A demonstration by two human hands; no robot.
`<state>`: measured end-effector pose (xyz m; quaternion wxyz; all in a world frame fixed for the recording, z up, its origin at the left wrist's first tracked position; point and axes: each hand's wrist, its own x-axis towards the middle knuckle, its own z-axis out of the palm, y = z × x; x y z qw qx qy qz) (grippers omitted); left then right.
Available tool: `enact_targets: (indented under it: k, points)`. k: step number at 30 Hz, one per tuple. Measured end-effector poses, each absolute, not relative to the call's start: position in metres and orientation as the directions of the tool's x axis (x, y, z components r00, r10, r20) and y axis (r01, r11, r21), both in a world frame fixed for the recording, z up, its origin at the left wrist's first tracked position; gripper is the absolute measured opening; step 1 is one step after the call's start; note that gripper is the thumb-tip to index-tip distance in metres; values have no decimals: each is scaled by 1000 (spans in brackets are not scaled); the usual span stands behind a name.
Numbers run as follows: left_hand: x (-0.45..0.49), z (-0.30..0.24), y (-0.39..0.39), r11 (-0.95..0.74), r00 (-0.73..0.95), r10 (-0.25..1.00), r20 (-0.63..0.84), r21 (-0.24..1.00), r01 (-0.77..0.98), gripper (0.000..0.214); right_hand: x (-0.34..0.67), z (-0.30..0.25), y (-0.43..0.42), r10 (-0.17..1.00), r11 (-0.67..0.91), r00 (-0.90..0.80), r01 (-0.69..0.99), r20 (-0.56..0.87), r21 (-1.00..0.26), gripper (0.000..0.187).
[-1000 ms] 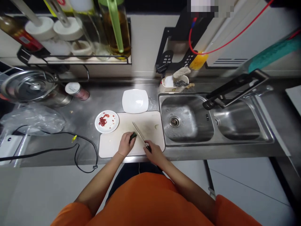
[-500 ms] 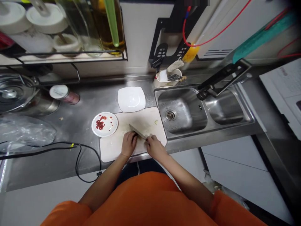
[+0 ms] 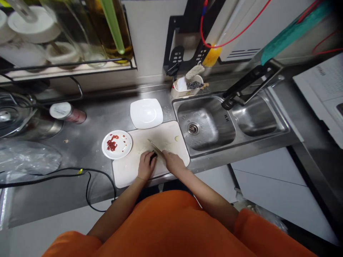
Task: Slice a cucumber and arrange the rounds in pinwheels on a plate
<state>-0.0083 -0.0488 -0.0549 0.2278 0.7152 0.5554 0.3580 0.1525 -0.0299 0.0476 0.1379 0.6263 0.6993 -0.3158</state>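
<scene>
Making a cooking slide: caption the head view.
The left hand pins a green vegetable on the cutting board; the right hand holds a knife, plate of red bits alongside.

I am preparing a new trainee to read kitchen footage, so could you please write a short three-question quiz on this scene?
1. True or false: the right hand grips the steel kitchen knife over the pale rectangular cutting board.
2. Which dish holds the chopped red pieces: A, the round white plate, or B, the square white plate?
3. What does the left hand hold down on the board?
Key: 1 true; 2 A; 3 a small dark green vegetable.
</scene>
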Motion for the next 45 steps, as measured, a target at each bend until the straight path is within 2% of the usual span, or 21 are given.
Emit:
enact_targets:
  k: [4,13,20,26,33,45]
  points:
    - [-8,-54,-49,-287,142,956,256,716,637,25,158,49,-36,790,66,-230,954,-568,-294,39]
    - [-7,-51,-51,-242,114,967,226,686,686,20,171,54,-58,774,91,-231,962,-589,-258,43]
    - [-9,-50,-53,-213,86,971,222,646,733,20,174,72,-66,714,105,-256,959,-651,-262,44]
    - [-9,-49,-54,-199,79,975,209,654,730,24,177,82,-68,689,108,-259,960,-677,-257,52]
    - [-9,-49,-55,-179,65,979,194,657,732,24,176,85,-69,704,112,-263,958,-660,-263,51]
    - [-8,-47,-53,-177,70,980,185,668,723,22,173,85,-63,662,98,-249,964,-707,-247,48]
